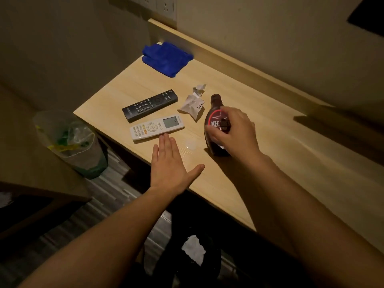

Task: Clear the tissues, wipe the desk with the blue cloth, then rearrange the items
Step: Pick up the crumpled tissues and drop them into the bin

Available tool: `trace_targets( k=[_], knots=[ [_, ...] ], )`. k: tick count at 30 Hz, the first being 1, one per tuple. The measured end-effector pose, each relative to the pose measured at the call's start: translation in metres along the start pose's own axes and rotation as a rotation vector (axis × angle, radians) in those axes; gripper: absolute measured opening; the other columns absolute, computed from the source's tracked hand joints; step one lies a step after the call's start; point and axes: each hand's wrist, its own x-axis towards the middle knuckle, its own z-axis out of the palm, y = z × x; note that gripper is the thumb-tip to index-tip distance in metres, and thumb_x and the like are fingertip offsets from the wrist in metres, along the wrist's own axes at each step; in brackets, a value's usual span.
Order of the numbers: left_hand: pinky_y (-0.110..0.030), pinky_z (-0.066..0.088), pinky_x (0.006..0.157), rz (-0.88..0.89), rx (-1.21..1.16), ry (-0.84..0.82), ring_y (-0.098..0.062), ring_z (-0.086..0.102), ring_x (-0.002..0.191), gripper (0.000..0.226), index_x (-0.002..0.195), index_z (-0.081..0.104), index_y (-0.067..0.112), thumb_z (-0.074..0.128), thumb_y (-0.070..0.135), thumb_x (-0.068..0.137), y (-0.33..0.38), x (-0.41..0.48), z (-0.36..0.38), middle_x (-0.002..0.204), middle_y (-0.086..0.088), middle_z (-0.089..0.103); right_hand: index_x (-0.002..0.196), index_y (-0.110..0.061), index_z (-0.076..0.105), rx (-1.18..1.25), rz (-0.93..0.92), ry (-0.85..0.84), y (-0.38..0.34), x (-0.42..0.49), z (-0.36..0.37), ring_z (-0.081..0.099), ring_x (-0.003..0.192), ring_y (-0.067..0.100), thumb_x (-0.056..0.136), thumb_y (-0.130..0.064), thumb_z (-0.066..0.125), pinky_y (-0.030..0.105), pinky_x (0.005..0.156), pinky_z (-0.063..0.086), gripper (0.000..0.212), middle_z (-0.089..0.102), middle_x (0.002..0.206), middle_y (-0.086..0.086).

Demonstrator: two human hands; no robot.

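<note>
A crumpled white tissue [193, 104] lies mid-desk, between the black remote [150, 104] and a brown syrup bottle [214, 113]. The folded blue cloth [166, 58] sits at the desk's far left corner. A white remote [156, 127] lies in front of the black one. My left hand [169, 163] rests flat and open on the wooden desk [280, 163], fingertips just short of the white remote. My right hand [234, 132] curls over the lying bottle's body; whether it grips it is unclear.
A bin lined with clear plastic [70, 142] stands on the floor left of the desk. A black bin [193, 262] with white paper inside sits under the desk's front edge. A raised ledge runs along the wall behind the desk.
</note>
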Motion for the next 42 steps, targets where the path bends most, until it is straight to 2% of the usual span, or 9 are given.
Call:
trace_targets(
  k=[7, 11, 14, 19, 24, 28, 31, 37, 42],
  knots=[
    [-0.049, -0.005, 0.13, -0.005, 0.01, 0.014, -0.029, -0.02, 0.159, 0.126, 0.163, -0.01, 0.003, 0.015, 0.095, 0.08, 0.0, 0.003, 0.003, 0.172, -0.017, -0.017, 0.148, -0.028, 0.048, -0.245, -0.095, -0.192, -0.028, 0.116, 0.038, 0.051, 0.133, 0.025, 0.084, -0.062, 0.075, 0.046, 0.1, 0.037, 0.078, 0.057, 0.146, 0.0],
    [-0.049, -0.007, 0.13, -0.014, 0.014, 0.008, -0.028, -0.022, 0.159, 0.126, 0.163, -0.01, 0.004, 0.014, 0.094, 0.079, 0.0, 0.004, 0.003, 0.172, -0.017, -0.018, 0.129, -0.03, 0.06, -0.335, -0.096, -0.184, -0.026, 0.134, 0.054, 0.05, 0.113, 0.023, 0.078, -0.061, 0.08, 0.041, 0.087, 0.028, 0.062, 0.066, 0.12, 0.001],
    [-0.05, -0.006, 0.13, -0.016, 0.017, 0.001, -0.029, -0.021, 0.159, 0.126, 0.164, -0.01, 0.004, 0.014, 0.094, 0.079, 0.0, 0.004, 0.002, 0.172, -0.017, -0.018, 0.109, -0.031, 0.066, -0.271, -0.063, -0.171, -0.02, 0.138, 0.063, 0.044, 0.109, 0.021, 0.081, -0.056, 0.08, 0.039, 0.086, 0.027, 0.04, 0.064, 0.11, 0.001],
    [-0.05, -0.006, 0.129, -0.017, 0.022, 0.011, -0.028, -0.02, 0.159, 0.126, 0.164, -0.008, 0.003, 0.013, 0.094, 0.079, 0.0, 0.004, 0.002, 0.172, -0.017, -0.017, 0.106, -0.03, 0.07, -0.067, -0.07, -0.062, -0.018, 0.123, 0.051, 0.049, 0.113, 0.02, 0.089, -0.052, 0.074, 0.038, 0.087, 0.024, 0.028, 0.066, 0.107, -0.007],
    [-0.05, -0.004, 0.13, -0.005, 0.024, 0.009, -0.029, -0.019, 0.16, 0.126, 0.164, -0.007, 0.002, 0.012, 0.094, 0.08, -0.001, 0.002, 0.002, 0.172, -0.019, -0.016, 0.111, -0.026, 0.073, 0.245, -0.029, -0.055, -0.013, 0.057, 0.015, 0.061, 0.103, 0.017, 0.087, -0.039, 0.08, 0.048, 0.094, 0.05, 0.028, 0.069, 0.108, -0.01],
    [-0.05, 0.0, 0.13, -0.002, 0.039, 0.011, -0.031, -0.013, 0.161, 0.128, 0.164, -0.001, 0.001, 0.014, 0.095, 0.079, -0.002, 0.002, 0.002, 0.173, -0.02, -0.009, 0.112, -0.025, 0.073, 0.472, 0.043, -0.046, -0.008, -0.039, -0.016, 0.064, 0.101, 0.007, 0.085, -0.025, 0.083, 0.019, 0.079, 0.052, 0.029, 0.07, 0.112, -0.008],
    [-0.049, 0.001, 0.13, -0.008, 0.037, 0.039, -0.03, -0.008, 0.161, 0.129, 0.164, 0.004, 0.0, 0.018, 0.097, 0.079, -0.002, 0.001, 0.004, 0.174, -0.02, -0.005, 0.109, -0.027, 0.072, 0.545, 0.093, -0.068, 0.005, -0.119, -0.018, 0.066, 0.098, 0.001, 0.082, -0.022, 0.084, 0.009, 0.078, 0.05, 0.03, 0.073, 0.105, -0.015],
    [-0.05, 0.001, 0.13, 0.002, 0.039, 0.051, -0.031, -0.006, 0.161, 0.128, 0.164, 0.005, -0.001, 0.02, 0.094, 0.081, -0.003, -0.004, 0.005, 0.174, -0.021, -0.003, 0.104, -0.026, 0.074, 0.55, 0.179, -0.126, 0.049, -0.26, 0.046, 0.066, 0.089, 0.02, 0.081, -0.046, 0.082, 0.039, 0.075, 0.053, 0.031, 0.069, 0.098, -0.003],
    [-0.049, 0.0, 0.13, 0.002, 0.062, 0.068, -0.032, -0.006, 0.161, 0.127, 0.164, 0.004, -0.001, 0.018, 0.094, 0.081, -0.003, -0.005, 0.003, 0.174, -0.021, -0.003, 0.098, -0.021, 0.076, 0.349, 0.323, -0.261, 0.105, -0.306, 0.139, 0.063, 0.091, 0.025, 0.079, -0.05, 0.081, 0.041, 0.075, 0.05, 0.036, 0.066, 0.093, -0.001]
  ],
)
